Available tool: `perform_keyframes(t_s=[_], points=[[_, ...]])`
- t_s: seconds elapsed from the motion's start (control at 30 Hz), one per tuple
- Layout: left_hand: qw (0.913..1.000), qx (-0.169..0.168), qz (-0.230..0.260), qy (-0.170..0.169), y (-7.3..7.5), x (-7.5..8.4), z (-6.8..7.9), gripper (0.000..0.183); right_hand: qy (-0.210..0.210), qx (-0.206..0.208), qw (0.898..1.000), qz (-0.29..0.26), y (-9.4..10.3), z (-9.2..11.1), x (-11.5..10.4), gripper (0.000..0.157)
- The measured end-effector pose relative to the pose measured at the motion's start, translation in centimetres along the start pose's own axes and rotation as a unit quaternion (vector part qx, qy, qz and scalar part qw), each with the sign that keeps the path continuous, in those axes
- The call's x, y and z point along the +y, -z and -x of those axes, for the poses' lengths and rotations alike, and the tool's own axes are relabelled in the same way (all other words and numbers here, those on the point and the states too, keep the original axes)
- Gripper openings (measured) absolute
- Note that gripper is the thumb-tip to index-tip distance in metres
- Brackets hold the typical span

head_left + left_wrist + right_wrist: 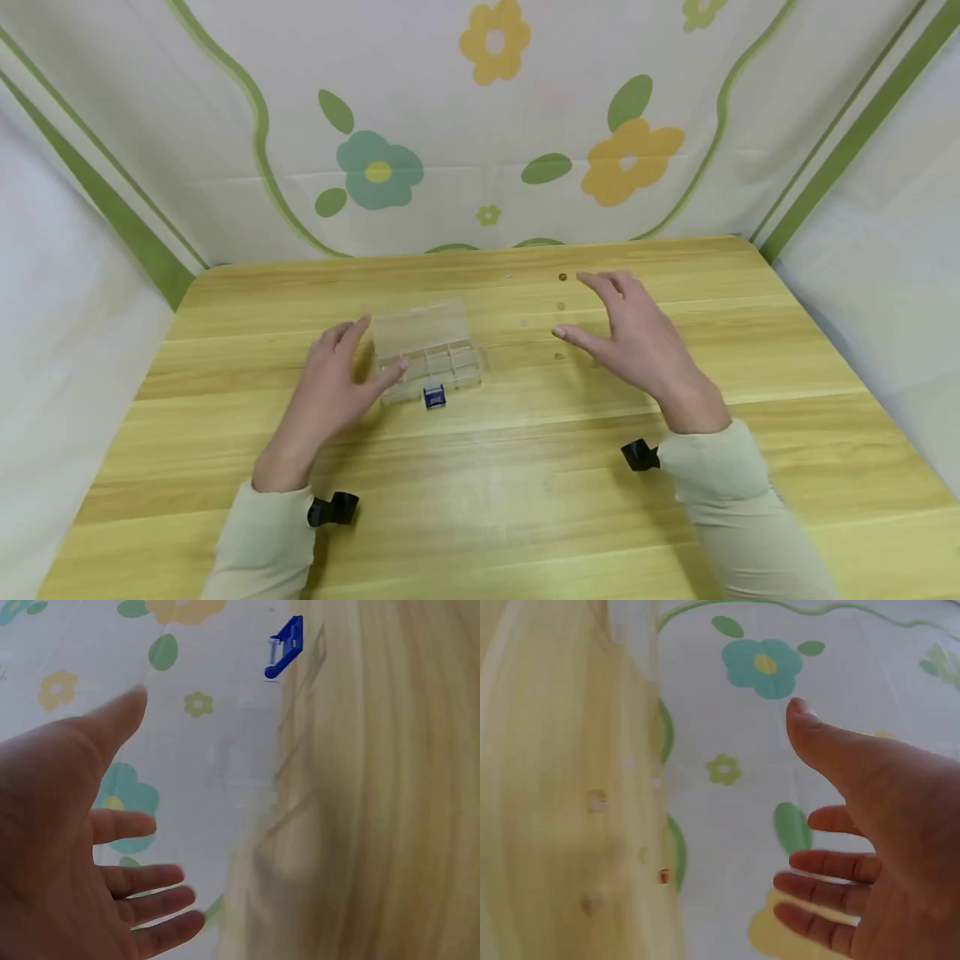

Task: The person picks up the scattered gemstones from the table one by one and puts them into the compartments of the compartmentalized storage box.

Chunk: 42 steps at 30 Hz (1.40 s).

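Note:
A clear plastic compartment box (420, 327) stands on the table with its lid raised at the back and a blue latch (434, 396) at its front. My left hand (333, 379) is spread at the box's left side, its thumb overlapping the front left compartments in the head view; it holds nothing. In the left wrist view the blue latch (289, 646) shows beyond the thumb. On the right, my right hand (637, 337) hovers with fingers extended and nothing in its grasp. Near its fingertips lie a small dark brown ring-like piece (562, 277) and several tiny pale pieces (558, 357).
The wooden table (480, 517) ends at a white curtain (450, 217) with flowers along the back. More white cloth (862, 167) hangs at the sides. A black wrist camera (640, 455) sticks out from the right sleeve, another camera (341, 508) from the left.

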<state>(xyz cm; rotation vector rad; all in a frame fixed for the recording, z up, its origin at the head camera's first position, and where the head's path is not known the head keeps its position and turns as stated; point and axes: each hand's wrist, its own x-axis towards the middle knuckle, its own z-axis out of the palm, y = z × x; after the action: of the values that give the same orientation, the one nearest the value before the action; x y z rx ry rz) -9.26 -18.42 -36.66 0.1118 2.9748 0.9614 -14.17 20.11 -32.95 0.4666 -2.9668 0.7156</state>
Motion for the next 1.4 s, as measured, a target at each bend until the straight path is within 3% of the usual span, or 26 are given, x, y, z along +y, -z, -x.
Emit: perform_keyframes(t_s=[0.2, 0.33, 0.57, 0.73, 1.03, 1.4], points=[[0.9990, -0.035, 0.025, 0.015, -1.3, -1.0, 0.4, 0.100, 0.015, -0.011, 0.995, -0.101, -2.1, -0.4, 1.5, 0.056], [0.9984, -0.038, 0.035, 0.020, -1.9, -1.1, 0.4, 0.097, 0.009, -0.027, 0.992, -0.120, -3.2, -0.4, 2.2, 0.044], [0.9989, -0.031, 0.035, -0.001, -2.4, -1.2, 0.6, 0.082, -0.006, -0.080, 0.992, -0.102, -4.7, -0.2, 2.9, 0.031], [0.9991, -0.019, 0.038, -0.004, -2.7, -1.1, 0.5, 0.077, 0.007, -0.104, 0.992, -0.076, -5.1, -0.2, 3.0, 0.027], [0.9967, -0.016, 0.079, 0.001, -3.5, -1.2, -0.2, 0.075, 0.011, -0.111, 0.992, -0.057, -5.7, -0.3, 3.5, 0.022], [0.9948, -0.013, 0.100, 0.015, -3.4, -1.3, -0.3, 0.075, 0.011, -0.084, 0.995, -0.059, -6.0, -0.3, 3.3, 0.008]])
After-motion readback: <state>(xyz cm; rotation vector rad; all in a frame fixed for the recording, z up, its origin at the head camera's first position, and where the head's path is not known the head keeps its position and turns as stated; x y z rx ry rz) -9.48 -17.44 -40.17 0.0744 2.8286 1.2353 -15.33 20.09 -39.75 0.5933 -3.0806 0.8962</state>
